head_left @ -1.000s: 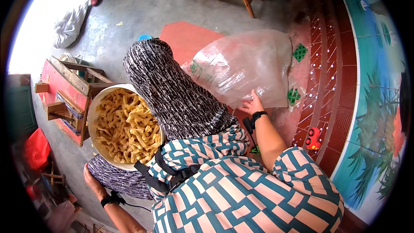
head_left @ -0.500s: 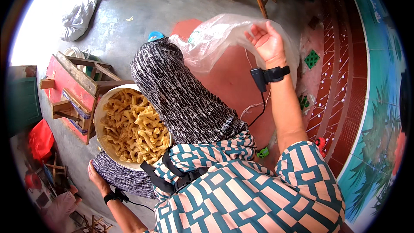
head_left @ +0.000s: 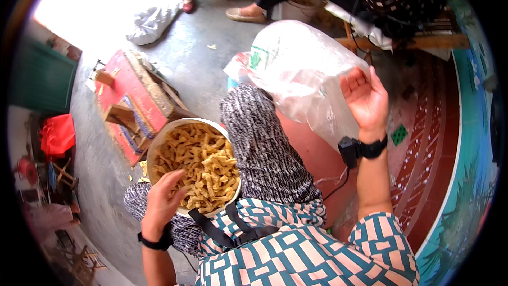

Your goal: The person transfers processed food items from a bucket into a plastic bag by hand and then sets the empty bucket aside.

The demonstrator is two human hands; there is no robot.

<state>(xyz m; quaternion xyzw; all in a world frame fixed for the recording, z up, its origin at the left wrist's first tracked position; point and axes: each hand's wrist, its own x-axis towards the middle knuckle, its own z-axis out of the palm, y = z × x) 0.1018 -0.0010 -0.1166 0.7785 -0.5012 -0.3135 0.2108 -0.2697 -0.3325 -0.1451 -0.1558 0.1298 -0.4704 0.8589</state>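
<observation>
A round white tub (head_left: 151,153) rests in my lap between my knees. Inside it is a heap of knobbly yellow-brown pieces (head_left: 209,164) that look like chicken feet. My left hand (head_left: 165,198) hovers over the tub's near left rim, fingers stretched and apart, holding nothing. To the right, my right hand (head_left: 366,98) is raised with its palm turned up, fingers loosely bent and thumb apart. Close beside its fingers, a large clear plastic bag (head_left: 296,69) with a green print billows out beyond my knee; whether the fingers touch it I cannot tell.
A red-topped wooden stool (head_left: 119,87) lies tipped over left of the tub. Farther back are a tied white sack (head_left: 151,25) and a seated person's shoe (head_left: 246,15). A wooden bench (head_left: 428,41) stands at the far right. A red bag (head_left: 57,135) is at the left.
My left hand has risen from beside my left knee to the tub's rim. The plastic bag has puffed up larger. My view has shifted, bringing a seated person into sight at the back.
</observation>
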